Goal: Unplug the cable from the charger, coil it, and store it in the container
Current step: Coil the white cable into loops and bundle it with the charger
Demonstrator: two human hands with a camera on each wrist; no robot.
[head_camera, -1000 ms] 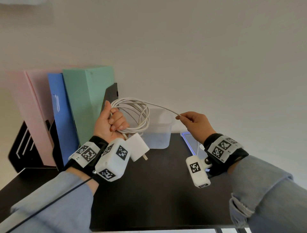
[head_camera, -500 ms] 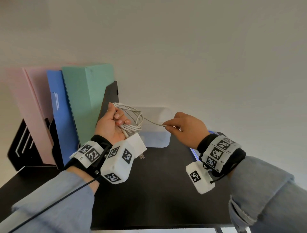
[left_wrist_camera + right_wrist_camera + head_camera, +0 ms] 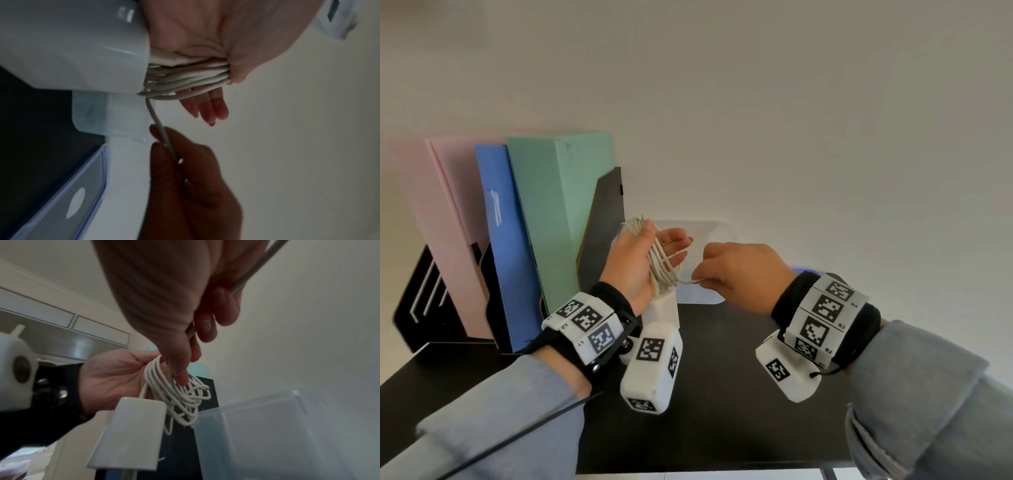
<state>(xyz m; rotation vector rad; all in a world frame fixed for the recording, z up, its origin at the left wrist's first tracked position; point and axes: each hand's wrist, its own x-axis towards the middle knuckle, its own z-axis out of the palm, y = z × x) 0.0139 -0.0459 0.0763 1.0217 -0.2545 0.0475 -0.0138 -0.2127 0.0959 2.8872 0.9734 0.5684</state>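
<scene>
A white cable [image 3: 662, 270] is looped in several coils round my left hand [image 3: 633, 263]. That hand is held palm up with straight fingers, and the thumb pins the coils [image 3: 185, 78] to the palm. The white charger [image 3: 664, 308] hangs under this hand with the cable still running into it. My right hand [image 3: 736, 274] pinches the short free stretch of cable [image 3: 164, 138] just right of the coil. A translucent container [image 3: 709, 233] stands open behind both hands, close below the coil [image 3: 176, 402] in the right wrist view.
Pink, blue and green folders [image 3: 544, 219] stand in a black rack [image 3: 602, 219] at the left, close to my left hand. A lid [image 3: 82, 194] with a blue rim lies right of the container. The black table [image 3: 722, 411] stretches toward me.
My right hand moved left toward the coil, so the free stretch got shorter. My left hand's fingers straightened and more cable now lies round it.
</scene>
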